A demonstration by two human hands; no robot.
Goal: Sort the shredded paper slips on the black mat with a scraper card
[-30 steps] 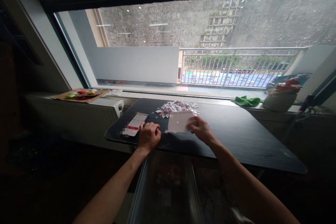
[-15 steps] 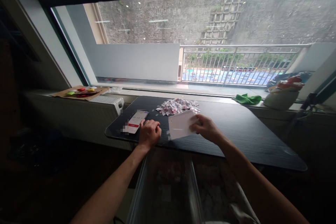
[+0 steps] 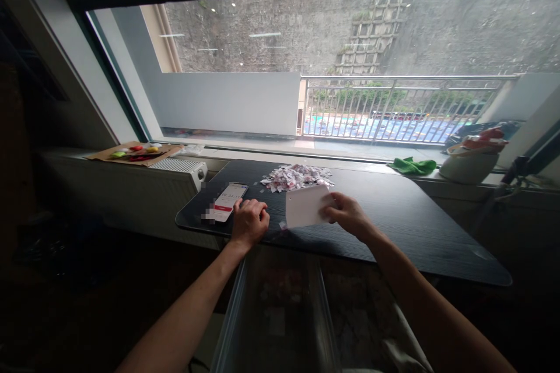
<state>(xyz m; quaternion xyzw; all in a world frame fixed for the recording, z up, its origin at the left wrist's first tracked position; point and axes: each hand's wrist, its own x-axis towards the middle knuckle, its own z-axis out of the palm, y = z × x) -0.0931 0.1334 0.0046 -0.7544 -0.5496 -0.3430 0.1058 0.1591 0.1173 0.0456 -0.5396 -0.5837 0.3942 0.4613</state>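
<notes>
My right hand point(image 3: 347, 214) grips the right side of a flat white scraper point(image 3: 307, 206), a thin rectangular sheet with a small hole near one corner. It is tilted, its lower edge close to the black table point(image 3: 376, 186). By its lower left corner lie a few small paper scraps point(image 3: 283, 225). Just behind it rises a heap of small white and pinkish paper pieces point(image 3: 297, 176). My left hand point(image 3: 250, 222) rests near the table's front edge, fingers loosely curled, with nothing visible in them. Right beside it lies a phone point(image 3: 229, 201) with a timer on its screen.
Below the table edge stands a clear plastic bin point(image 3: 236, 309) with paper bits inside. A green cloth point(image 3: 412, 166) and a pale container point(image 3: 468, 164) sit on the right sill. On the left, a radiator point(image 3: 131, 186) carries cardboard point(image 3: 102, 155) with colourful items.
My right hand has shifted the scraper slightly to the right, and its lower edge has come up a little. My left hand stays where it was.
</notes>
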